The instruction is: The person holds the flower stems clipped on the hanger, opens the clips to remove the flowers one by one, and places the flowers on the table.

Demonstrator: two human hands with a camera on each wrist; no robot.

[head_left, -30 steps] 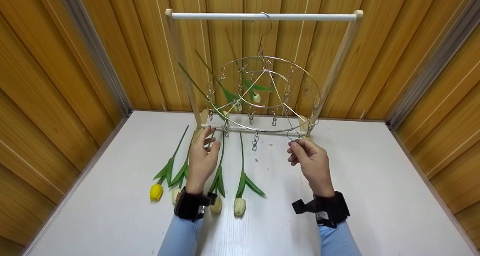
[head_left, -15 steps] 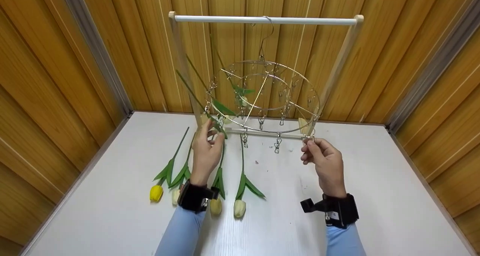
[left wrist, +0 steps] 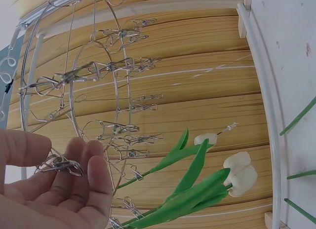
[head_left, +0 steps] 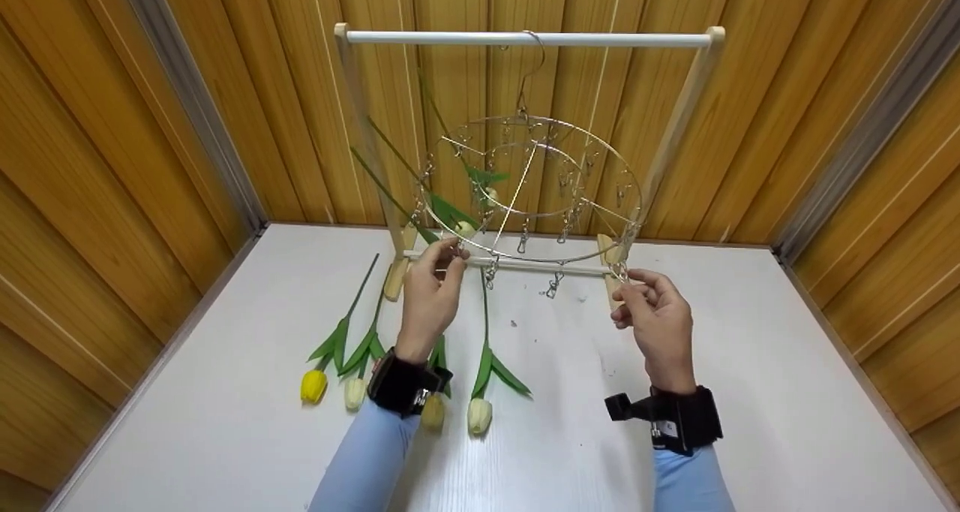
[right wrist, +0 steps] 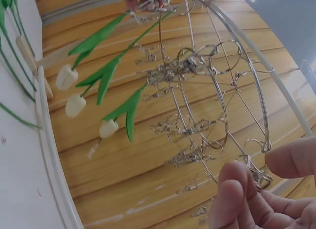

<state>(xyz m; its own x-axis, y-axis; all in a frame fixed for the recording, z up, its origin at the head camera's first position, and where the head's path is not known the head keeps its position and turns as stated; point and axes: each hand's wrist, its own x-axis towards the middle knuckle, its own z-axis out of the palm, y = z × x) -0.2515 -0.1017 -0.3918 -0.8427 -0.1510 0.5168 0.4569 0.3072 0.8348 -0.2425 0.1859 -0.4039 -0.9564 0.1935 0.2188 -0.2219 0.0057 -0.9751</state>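
A round wire clip hanger with several dangling metal clips hangs from the rack's white bar. My left hand is at its front left rim, thumb and curled fingers about a metal clip. At the front right, my right hand has a clip between thumb and fingertips. Three white tulips hang flower-down on the hanger's left and back, one tulip beside another tulip, and a third tulip further along. Their stems stick up at a slant.
On the white table lie a yellow tulip, a cream tulip, a darker tulip partly behind the left wrist strap, and a white tulip. The rack's white top bar spans two wooden posts. Wood-grain panels enclose the back and sides.
The hanger has turned, its front clips shifting right. My right hand moved right with its clip, then stayed nearly still. My left hand moved right and up to a clip on the front left rim.
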